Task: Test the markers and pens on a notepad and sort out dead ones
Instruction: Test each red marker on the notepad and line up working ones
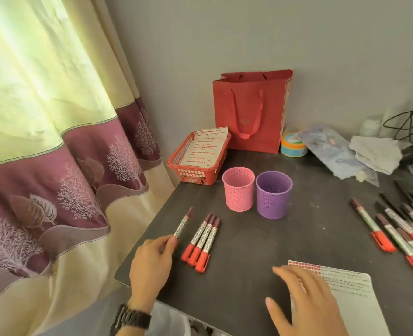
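On the dark worktop [297, 238], left side: one marker [184, 221], lower end pinched by fingers [170, 240] of the left hand [152, 260]. Three markers [201, 242] lie side by side just right. Two mesh cups behind: pink cup [238, 192], purple cup [273, 195]. Right hand [307, 304], fingers spread, rests on one notepad [353, 294].

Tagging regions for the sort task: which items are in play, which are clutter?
In play: marker held by left hand, three grouped markers, marker pile, notepad under right hand, pink cup, purple cup.
Clutter: red bag, round tin, crumpled cloth.
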